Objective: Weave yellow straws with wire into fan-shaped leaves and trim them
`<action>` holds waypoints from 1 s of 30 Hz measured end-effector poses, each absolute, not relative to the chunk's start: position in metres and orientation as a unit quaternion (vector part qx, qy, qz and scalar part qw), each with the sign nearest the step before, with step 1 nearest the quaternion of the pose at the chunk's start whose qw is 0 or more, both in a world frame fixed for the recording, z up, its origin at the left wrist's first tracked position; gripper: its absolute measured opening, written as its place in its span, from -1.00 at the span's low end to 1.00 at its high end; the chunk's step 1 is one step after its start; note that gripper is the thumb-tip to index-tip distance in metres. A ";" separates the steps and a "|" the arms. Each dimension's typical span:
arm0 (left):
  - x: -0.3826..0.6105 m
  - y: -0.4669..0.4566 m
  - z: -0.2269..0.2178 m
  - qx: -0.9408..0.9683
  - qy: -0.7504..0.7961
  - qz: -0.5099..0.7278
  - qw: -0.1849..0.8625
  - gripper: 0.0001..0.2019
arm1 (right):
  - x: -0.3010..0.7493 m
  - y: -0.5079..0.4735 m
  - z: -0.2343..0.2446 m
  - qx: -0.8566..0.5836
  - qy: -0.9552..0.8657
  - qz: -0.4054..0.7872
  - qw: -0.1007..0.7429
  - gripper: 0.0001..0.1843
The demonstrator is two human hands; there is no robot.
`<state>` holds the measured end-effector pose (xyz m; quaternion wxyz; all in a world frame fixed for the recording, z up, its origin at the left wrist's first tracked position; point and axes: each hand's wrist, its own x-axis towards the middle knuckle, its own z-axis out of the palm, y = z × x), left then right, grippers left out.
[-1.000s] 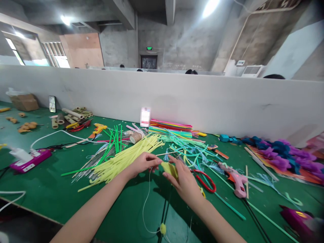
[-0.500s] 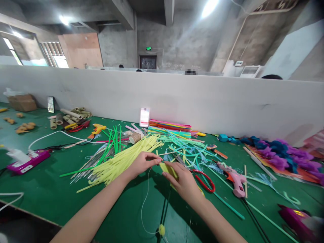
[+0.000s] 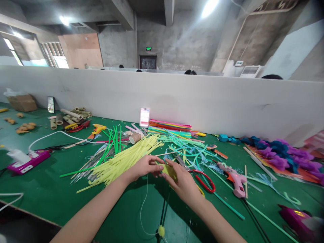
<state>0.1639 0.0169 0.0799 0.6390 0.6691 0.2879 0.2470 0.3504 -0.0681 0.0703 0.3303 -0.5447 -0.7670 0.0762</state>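
Observation:
Both hands meet above the near middle of the table, around a small yellow piece point(image 3: 169, 171) that looks made of pipe cleaners. My right hand point(image 3: 183, 180) cups it between thumb and curled fingers. My left hand point(image 3: 145, 167) is closed at its left edge, thumb and fingertips together; part of the piece is hidden there. From near my left hand a thin white thread point(image 3: 142, 209) loops down to a small yellow round bit point(image 3: 161, 231) near the front. Red-handled scissors point(image 3: 206, 182) lie just behind my right hand. Yellow pipe cleaners point(image 3: 131, 153) are heaped beyond my left hand.
Teal pipe cleaners point(image 3: 187, 143) tangle at the back. A pink glue gun point(image 3: 238, 184) lies right, a yellow one point(image 3: 98, 129) back left. A magenta power strip point(image 3: 30, 162) sits left. Purple and blue fuzzy shapes point(image 3: 280, 155) lie far right. A white partition point(image 3: 162, 91) stands behind.
My left hand has lowered slightly, and its fingers have curled in closer against the yellow piece. My right hand has shifted only a little. The thread's loop has moved slightly left.

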 end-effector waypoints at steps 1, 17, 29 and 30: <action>0.164 0.017 0.079 0.661 0.288 0.250 0.646 -0.56 | 0.351 -0.068 0.070 -0.543 -0.769 0.074 0.328 -0.51; 0.154 0.041 0.070 0.519 0.353 0.451 0.634 -0.59 | 0.388 -0.051 0.069 -0.649 -0.533 0.097 0.535 -0.52; 0.154 0.041 0.076 0.491 0.333 0.496 0.634 -0.58 | 0.369 -0.055 0.076 -0.495 -0.297 0.506 0.641 -0.48; 0.154 0.040 0.076 0.491 0.333 0.496 0.634 -0.58 | 0.369 -0.055 0.076 -0.487 -0.299 0.529 0.628 -0.52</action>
